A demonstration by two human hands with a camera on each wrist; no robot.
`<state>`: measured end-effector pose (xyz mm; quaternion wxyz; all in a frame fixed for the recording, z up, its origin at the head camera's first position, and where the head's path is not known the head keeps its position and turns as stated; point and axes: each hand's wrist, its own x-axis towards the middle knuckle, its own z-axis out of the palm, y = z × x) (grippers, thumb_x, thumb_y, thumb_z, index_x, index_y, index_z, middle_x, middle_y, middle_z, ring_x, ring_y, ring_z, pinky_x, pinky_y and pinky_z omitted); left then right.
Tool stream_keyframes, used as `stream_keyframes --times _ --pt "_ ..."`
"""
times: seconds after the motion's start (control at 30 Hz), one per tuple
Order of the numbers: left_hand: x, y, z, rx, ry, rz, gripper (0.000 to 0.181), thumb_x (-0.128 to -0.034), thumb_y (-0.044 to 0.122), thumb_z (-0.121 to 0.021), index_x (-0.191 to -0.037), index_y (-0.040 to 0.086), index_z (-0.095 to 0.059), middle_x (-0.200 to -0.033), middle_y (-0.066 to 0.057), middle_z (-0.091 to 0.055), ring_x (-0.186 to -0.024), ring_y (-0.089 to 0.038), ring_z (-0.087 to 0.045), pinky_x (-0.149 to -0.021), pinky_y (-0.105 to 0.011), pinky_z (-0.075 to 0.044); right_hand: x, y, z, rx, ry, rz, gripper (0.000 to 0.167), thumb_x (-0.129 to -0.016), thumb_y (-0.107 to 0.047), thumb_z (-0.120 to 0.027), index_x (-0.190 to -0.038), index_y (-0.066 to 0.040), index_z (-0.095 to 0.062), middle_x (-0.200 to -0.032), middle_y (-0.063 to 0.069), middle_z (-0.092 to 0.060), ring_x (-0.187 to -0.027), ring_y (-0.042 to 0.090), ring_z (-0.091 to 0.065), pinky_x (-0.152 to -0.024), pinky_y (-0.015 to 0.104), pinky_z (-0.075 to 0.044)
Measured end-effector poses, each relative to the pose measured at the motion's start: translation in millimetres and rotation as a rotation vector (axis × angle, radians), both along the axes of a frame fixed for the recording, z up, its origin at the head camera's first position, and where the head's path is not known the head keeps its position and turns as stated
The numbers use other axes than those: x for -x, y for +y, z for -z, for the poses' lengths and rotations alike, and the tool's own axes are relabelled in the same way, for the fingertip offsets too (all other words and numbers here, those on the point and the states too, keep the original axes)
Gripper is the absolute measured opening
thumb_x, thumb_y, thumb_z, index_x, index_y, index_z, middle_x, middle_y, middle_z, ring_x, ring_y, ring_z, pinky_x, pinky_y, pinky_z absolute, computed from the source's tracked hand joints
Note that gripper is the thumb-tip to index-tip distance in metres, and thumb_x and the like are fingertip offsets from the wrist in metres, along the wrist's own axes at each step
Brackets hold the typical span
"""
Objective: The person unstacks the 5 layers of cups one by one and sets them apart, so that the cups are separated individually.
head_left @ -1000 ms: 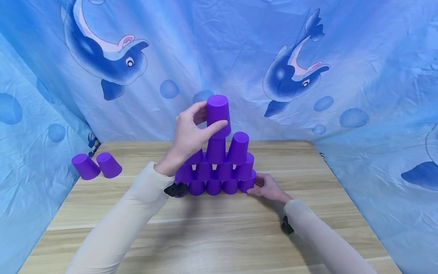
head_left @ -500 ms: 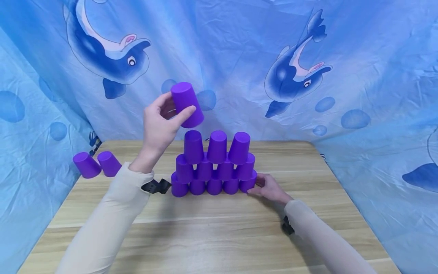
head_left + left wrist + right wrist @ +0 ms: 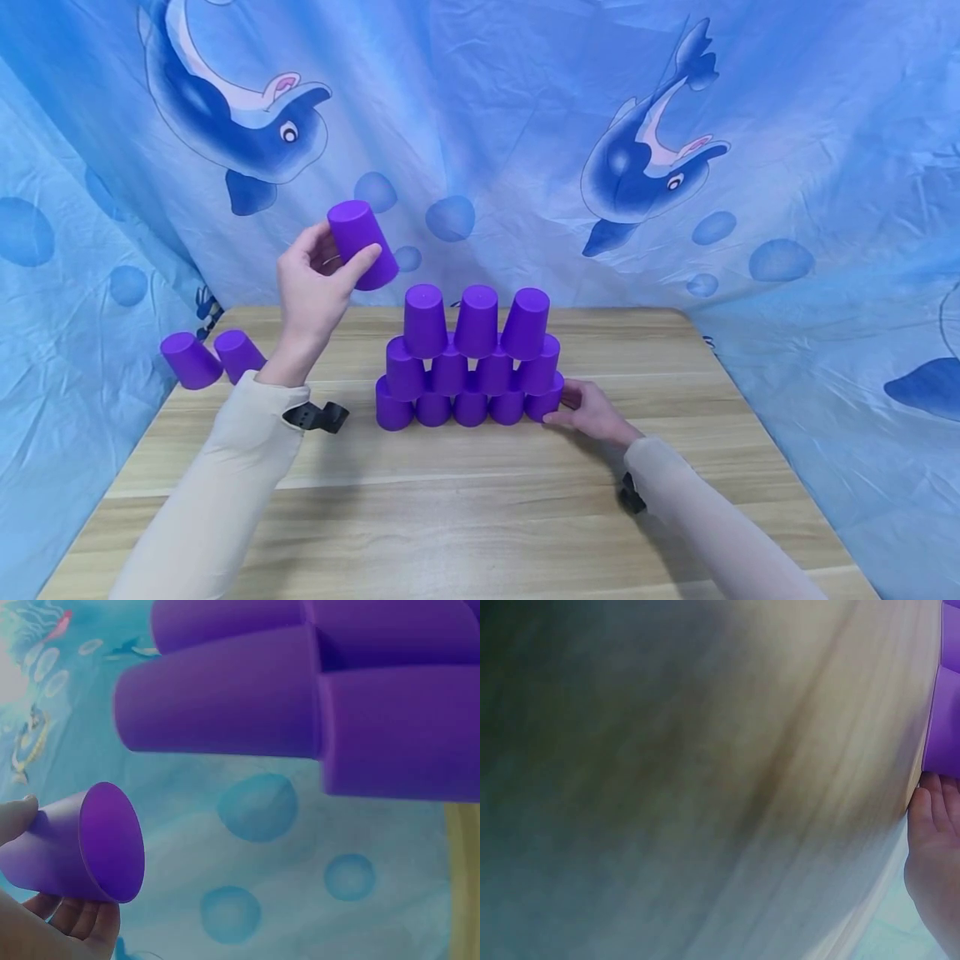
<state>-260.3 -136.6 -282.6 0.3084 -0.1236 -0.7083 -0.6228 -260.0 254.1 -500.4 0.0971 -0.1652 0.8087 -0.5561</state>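
My left hand (image 3: 311, 279) grips an upside-down purple cup (image 3: 365, 247), tilted, in the air to the left of the stack. Its open end shows in the left wrist view, where the held cup (image 3: 64, 844) is apart from the stacked ones. In the head view, upside-down purple cups (image 3: 448, 372) stand in three rows, the top row being three cups. My right hand (image 3: 596, 414) rests against the bottom row's rightmost cup (image 3: 542, 403), thumb in front and fingers at its side. The right wrist view shows its fingers extended beside that cup (image 3: 943, 735).
Two more purple cups stand upside down at the table's left edge: an outer one (image 3: 191, 362) and one (image 3: 237, 356) partly covered by the left forearm. The wooden table (image 3: 465, 517) meets a blue dolphin-printed cloth (image 3: 510, 150) behind and at both sides.
My left hand has lifted its cup from above the top row, moved it left and then lowered it slightly. The three-row stack and the right hand have stayed in place.
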Motion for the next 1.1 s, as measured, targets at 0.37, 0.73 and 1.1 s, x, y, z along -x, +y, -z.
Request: stream_keyframes --times 0.37,0.73,1.1 --pt "11.7 -20.7 52.5 0.051 -0.131 -0.086 0.052 -0.0792 0.025 -0.08 -0.123 0.005 -0.061 -0.106 -0.014 -0.065 -0.092 -0.019 -0.061 -0.084 -0.028 -0.052 -1.9 -0.9 -2.8 -0.018 0.006 -0.002 0.059 -0.077 -0.001 -0.079 -0.13 0.002 -0.054 -0.127 0.014 -0.058 -0.12 0.028 -0.052 -0.105 0.04 -0.036" --pt "16.4 -36.1 92.7 0.096 -0.276 -0.125 0.06 -0.0805 0.023 -0.079 -0.129 -0.001 -0.055 -0.115 -0.019 -0.062 -0.103 -0.028 -0.06 -0.093 -0.036 -0.048 -1.6 -0.2 -2.2 -0.014 0.038 -0.016 0.059 -0.077 -0.004 -0.079 -0.13 0.001 -0.054 -0.126 0.014 -0.059 -0.118 0.027 -0.054 -0.104 0.038 -0.038" --pt "20.7 -56.7 127.8 0.113 -0.446 -0.175 0.063 -0.0825 0.018 -0.077 -0.134 -0.004 -0.048 -0.123 -0.024 -0.058 -0.11 -0.032 -0.057 -0.096 -0.038 -0.046 -0.5 0.5 -1.0 -0.016 0.033 -0.02 0.059 -0.076 -0.003 -0.08 -0.129 0.001 -0.055 -0.125 0.013 -0.06 -0.118 0.026 -0.054 -0.104 0.037 -0.038"
